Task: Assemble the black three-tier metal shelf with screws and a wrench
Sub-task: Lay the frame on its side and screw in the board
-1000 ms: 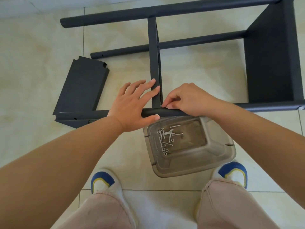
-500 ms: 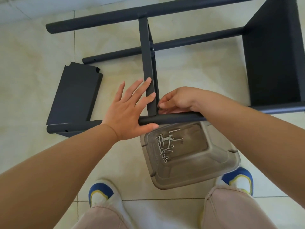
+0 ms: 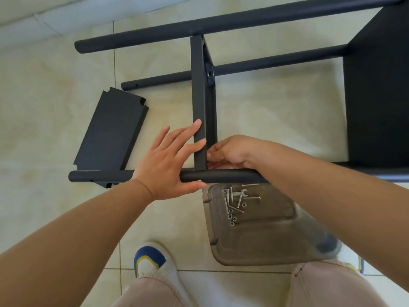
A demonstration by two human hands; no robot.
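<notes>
Black shelf frame lies on its side on the tiled floor, its round posts running left to right and one panel already fitted at the far right. A middle shelf panel stands on edge between the far post and the near post. The left hand is spread flat, fingers straight: the fingertips rest against the left face of the middle panel, the palm lies over the near post and the thumb runs along the post's near side. The right hand sits just right of the panel at the corner where it meets the near post, fingers curled in toward the joint; whether they pinch a screw there is hidden. A loose shelf panel lies flat on the floor to the left, its lower end tucked under the near post. Just below the post, a clear plastic tray holds a scatter of screws, nuts and a small wrench. A blue, yellow and white shoe and pale trouser legs show at the bottom.
</notes>
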